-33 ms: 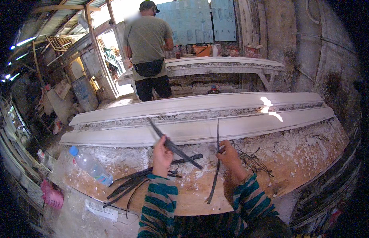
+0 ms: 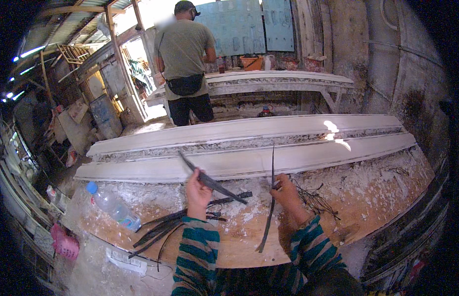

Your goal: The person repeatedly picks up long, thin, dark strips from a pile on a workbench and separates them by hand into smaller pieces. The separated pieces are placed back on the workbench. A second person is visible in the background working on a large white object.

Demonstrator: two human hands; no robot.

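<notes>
Tapered black strips (image 2: 218, 185), white-flecked wood (image 2: 241, 250)

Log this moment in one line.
left hand: holds wide dark strip | right hand: holds narrow dark strip | table: strip pile, clear bottle

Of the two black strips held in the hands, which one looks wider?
The wider strip is the one in the left hand, slanting across the view; the right hand holds a narrower strip, nearly upright in the picture.

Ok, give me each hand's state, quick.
Left hand: closed, holding a wider dark strip.
Right hand: closed, holding a narrower dark strip.
</notes>
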